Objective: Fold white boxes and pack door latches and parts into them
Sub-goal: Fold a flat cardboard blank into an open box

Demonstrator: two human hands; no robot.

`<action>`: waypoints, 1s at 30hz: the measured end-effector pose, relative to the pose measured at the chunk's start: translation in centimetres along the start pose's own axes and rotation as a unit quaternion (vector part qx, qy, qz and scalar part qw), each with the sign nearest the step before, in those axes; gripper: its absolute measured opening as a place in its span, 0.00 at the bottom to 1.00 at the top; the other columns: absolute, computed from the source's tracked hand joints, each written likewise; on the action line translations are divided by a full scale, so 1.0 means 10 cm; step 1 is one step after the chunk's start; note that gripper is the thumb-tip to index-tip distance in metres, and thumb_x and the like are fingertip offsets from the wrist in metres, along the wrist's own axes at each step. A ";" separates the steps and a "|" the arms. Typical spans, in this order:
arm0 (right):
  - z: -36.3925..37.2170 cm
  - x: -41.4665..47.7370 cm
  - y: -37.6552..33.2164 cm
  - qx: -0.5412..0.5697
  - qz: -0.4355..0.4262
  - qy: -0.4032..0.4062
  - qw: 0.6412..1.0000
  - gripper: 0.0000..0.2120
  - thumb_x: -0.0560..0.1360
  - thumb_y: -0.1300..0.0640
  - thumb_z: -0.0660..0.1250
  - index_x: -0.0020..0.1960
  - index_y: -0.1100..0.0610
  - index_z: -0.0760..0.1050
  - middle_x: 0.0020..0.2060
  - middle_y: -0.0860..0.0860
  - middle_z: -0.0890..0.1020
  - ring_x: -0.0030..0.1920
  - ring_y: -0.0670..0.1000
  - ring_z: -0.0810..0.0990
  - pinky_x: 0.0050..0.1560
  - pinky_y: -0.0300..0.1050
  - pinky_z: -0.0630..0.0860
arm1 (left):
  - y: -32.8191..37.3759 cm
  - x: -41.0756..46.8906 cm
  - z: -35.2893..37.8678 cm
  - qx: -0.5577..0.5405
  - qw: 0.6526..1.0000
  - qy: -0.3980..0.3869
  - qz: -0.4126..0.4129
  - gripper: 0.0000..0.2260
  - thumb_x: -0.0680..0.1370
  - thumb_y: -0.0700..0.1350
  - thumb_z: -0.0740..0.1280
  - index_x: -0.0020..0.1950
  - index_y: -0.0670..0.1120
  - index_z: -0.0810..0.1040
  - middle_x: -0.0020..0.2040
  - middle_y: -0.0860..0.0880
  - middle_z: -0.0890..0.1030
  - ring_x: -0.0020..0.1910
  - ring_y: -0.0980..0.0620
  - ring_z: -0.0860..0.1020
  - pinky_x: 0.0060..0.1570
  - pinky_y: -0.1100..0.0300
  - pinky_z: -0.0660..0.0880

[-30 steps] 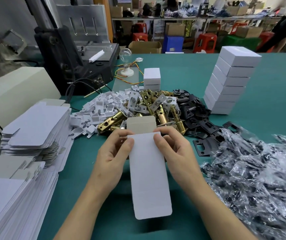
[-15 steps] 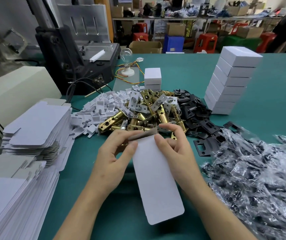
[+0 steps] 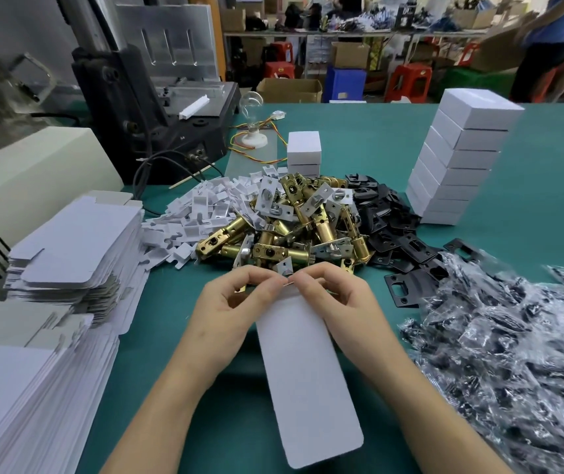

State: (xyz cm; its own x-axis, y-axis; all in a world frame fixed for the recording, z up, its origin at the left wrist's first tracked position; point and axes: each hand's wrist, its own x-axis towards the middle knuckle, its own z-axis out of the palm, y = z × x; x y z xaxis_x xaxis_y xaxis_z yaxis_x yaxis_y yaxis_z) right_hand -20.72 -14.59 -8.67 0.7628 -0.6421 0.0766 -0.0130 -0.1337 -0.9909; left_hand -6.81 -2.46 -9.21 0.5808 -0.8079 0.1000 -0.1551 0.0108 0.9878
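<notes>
Folding flap on box blank (image 3: 308, 378).
I'm pinching its far edge, left hand (image 3: 226, 302) and right hand (image 3: 337, 297); popping it open likely next.

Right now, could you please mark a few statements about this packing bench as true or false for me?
1. The left hand and the right hand both pinch the far end of the flat box blank. True.
2. The tall stack of folded boxes stands to the left of the brass latches. False: it stands to their right.
3. The black plates lie between the brass latches and the tall stack of folded boxes. True.
4. The bagged parts are piled on top of the stack of flat blanks. False: the bagged parts lie at the right, the stack of flat blanks at the left.
</notes>
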 end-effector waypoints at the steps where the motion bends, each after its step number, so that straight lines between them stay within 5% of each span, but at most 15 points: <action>1: 0.00 0.00 0.00 0.009 0.007 -0.004 1.000 0.08 0.79 0.45 0.68 0.51 0.48 0.83 0.42 0.51 0.84 0.42 0.49 0.82 0.39 0.43 0.77 | 0.01 0.00 0.00 -0.007 1.000 0.005 -0.008 0.09 0.77 0.56 0.71 0.53 0.54 0.87 0.49 0.51 0.87 0.47 0.45 0.84 0.46 0.55 0.79; 7: 0.00 -0.01 -0.01 0.021 0.022 -0.018 0.999 0.09 0.77 0.47 0.67 0.52 0.49 0.82 0.42 0.59 0.81 0.40 0.49 0.80 0.38 0.46 0.75 | 0.01 -0.01 0.01 -0.028 0.999 0.014 -0.040 0.11 0.76 0.56 0.71 0.54 0.54 0.88 0.50 0.50 0.87 0.48 0.47 0.83 0.48 0.53 0.79; 13: 0.02 0.00 -0.01 0.016 0.012 -0.017 1.000 0.09 0.75 0.47 0.68 0.52 0.47 0.82 0.44 0.56 0.83 0.43 0.50 0.79 0.44 0.49 0.75 | 0.02 0.01 -0.02 -0.061 0.995 0.010 -0.074 0.09 0.73 0.53 0.72 0.50 0.54 0.89 0.47 0.49 0.87 0.45 0.55 0.83 0.44 0.63 0.81; 19: 0.01 -0.01 0.02 0.008 0.018 -0.023 1.000 0.09 0.74 0.46 0.70 0.52 0.47 0.80 0.45 0.54 0.84 0.44 0.51 0.81 0.44 0.47 0.76 | 0.00 0.02 -0.03 -0.052 0.995 0.025 -0.084 0.06 0.81 0.46 0.72 0.50 0.54 0.89 0.46 0.49 0.87 0.43 0.53 0.82 0.42 0.61 0.80; 23: 0.02 0.00 0.04 -0.008 0.008 0.019 1.000 0.12 0.69 0.42 0.74 0.49 0.42 0.76 0.45 0.45 0.85 0.45 0.46 0.83 0.42 0.37 0.77 | 0.02 0.02 -0.06 -0.038 0.997 0.020 -0.069 0.06 0.73 0.53 0.76 0.48 0.54 0.88 0.45 0.50 0.86 0.43 0.54 0.81 0.46 0.55 0.77; 30: 0.01 0.00 0.03 -0.031 -0.042 0.024 0.998 0.11 0.71 0.42 0.74 0.45 0.48 0.78 0.43 0.46 0.85 0.44 0.46 0.84 0.44 0.37 0.79 | 0.03 0.02 -0.07 -0.034 0.997 0.010 -0.074 0.11 0.71 0.56 0.76 0.52 0.56 0.89 0.48 0.41 0.84 0.44 0.52 0.80 0.49 0.52 0.77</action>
State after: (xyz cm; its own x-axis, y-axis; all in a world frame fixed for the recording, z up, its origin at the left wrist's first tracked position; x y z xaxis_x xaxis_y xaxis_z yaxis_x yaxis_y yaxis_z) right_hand -20.66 -14.49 -8.96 0.7304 -0.6625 0.1663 0.0081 -0.2350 -0.9720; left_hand -6.20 -2.16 -8.79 0.6098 -0.7912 -0.0465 -0.0126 -0.0683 0.9976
